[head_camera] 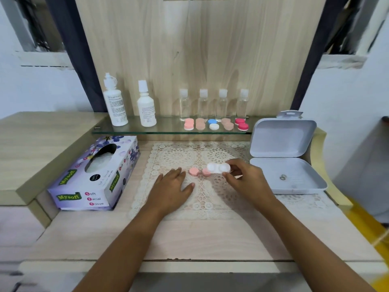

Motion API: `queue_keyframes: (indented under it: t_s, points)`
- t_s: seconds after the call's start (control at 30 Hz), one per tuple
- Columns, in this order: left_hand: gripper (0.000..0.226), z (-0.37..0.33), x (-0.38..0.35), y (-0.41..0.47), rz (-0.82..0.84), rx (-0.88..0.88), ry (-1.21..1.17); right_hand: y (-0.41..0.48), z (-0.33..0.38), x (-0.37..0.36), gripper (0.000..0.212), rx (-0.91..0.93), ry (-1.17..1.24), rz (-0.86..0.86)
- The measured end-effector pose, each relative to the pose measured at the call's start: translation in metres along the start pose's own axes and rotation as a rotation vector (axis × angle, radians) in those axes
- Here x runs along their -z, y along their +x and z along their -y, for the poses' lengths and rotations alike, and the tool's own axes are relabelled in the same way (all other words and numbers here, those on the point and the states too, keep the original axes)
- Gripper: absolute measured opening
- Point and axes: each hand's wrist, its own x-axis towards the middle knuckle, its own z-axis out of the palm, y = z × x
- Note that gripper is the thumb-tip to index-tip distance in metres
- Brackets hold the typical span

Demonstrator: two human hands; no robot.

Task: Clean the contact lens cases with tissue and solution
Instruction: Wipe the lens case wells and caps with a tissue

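While left hand (172,184) lies flat on lace mat (179,153), grip spread, right hand (245,179) grip pinches white lens case (219,167).

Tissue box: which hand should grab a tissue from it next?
Left, probably. The left hand lies open and empty on the lace mat, nearer the tissue box; the right hand holds the white lens case.

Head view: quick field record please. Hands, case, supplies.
left hand: flat on lace mat, holds nothing
right hand: pinches white lens case, no caps on it
pink caps: two, on the mat beside the case
tissue box: left of mat, untouched
solution bottles: two, upright on glass shelf
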Motion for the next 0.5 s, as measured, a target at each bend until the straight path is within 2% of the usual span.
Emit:
queue_keyframes:
  t_s: [0.27, 0.5]
  points:
    - [0.059, 0.0, 0.001, -0.001, 0.003, 0.005, -0.007, 0.003, -0.032, 0.057, 0.023, 0.126, -0.239, -0.174]
    - [0.059, 0.0, 0.001, -0.001, -0.001, 0.004, -0.018, 0.009, -0.06, 0.088, 0.027, 0.237, -0.672, -0.103]
